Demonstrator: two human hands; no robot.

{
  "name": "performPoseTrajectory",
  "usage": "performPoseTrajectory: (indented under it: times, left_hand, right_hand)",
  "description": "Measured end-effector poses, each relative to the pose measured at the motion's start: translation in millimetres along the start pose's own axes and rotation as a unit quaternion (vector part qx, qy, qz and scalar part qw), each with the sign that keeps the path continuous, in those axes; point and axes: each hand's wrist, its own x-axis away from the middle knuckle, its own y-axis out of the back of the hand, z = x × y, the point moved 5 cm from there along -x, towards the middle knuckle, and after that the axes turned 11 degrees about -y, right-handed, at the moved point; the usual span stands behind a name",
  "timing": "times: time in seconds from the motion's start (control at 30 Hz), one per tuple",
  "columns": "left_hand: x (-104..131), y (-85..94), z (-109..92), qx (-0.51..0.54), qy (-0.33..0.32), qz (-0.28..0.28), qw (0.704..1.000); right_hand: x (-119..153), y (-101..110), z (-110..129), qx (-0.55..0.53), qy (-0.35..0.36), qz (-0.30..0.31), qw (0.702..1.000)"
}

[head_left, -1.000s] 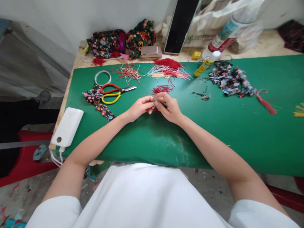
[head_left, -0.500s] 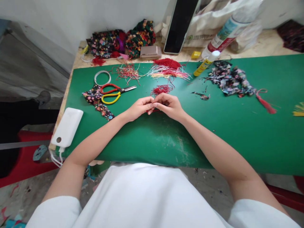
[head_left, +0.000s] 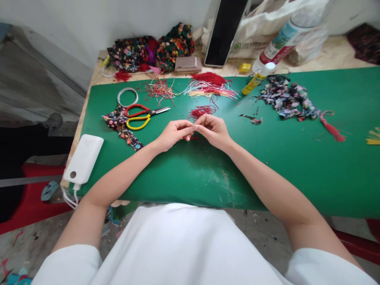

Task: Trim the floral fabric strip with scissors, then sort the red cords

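Note:
My left hand (head_left: 175, 134) and my right hand (head_left: 214, 130) meet at the fingertips over the green mat (head_left: 178, 174), both closed in a pinch. A thin red cord (head_left: 194, 138) shows just under the fingers; most of it is hidden by them. Right behind the hands lies a small heap of red cords (head_left: 202, 112). To the left are scissors (head_left: 148, 114) with one red and one yellow handle, lying on a floral fabric strip (head_left: 127, 132). A roll of tape (head_left: 127, 97) sits behind the scissors.
Bundled red and white threads (head_left: 210, 85) and loose cords (head_left: 160, 89) lie farther back. A glue stick (head_left: 258, 79), a bottle (head_left: 285, 43) and a propped phone (head_left: 225, 31) stand behind. Floral scraps (head_left: 287, 97) and a red tassel (head_left: 332, 126) are rightward, a power bank (head_left: 84, 158) at left.
The fingertips have shifted slightly to the right, and a little more red shows beneath them. Both hands stay pinched together; the things on the mat have not moved.

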Motion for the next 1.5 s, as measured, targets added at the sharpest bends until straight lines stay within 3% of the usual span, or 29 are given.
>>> performPoseTrajectory:
  times: [0.27, 0.6, 0.87, 1.2, 1.37, 1.5]
  left_hand:
    - [0.0, -0.8, -1.1, -0.023, 0.005, -0.019, 1.0]
    - [1.2, -4.8, -4.5, -0.06, -0.017, 0.056, 0.997]
    - [1.3, -5.6, -3.8, -0.051, -0.006, 0.065, 0.997]
    - [-0.1, -2.2, 2.0, -0.011, -0.009, 0.02, 1.0]
    - [1.1, 1.2, 4.2, -0.01, -0.013, -0.007, 1.0]
    - [2.8, 1.9, -0.2, -0.037, -0.042, -0.012, 0.998]
  right_hand:
    - [-1.2, 0.3, -1.2, -0.014, -0.005, 0.001, 1.0]
    - [-0.1, -1.9, 0.1, -0.018, -0.025, 0.021, 0.999]
    - [0.3, -6.2, 5.0, -0.035, -0.021, 0.052, 0.998]
    - [6.8, -3.9, 8.4, 0.102, 0.058, -0.04, 0.992]
    - [5.1, -3.7, 5.9, 0.093, 0.063, -0.014, 0.994]
    - [2.1, -7.9, 6.2, 0.104, 0.073, 0.054, 0.99]
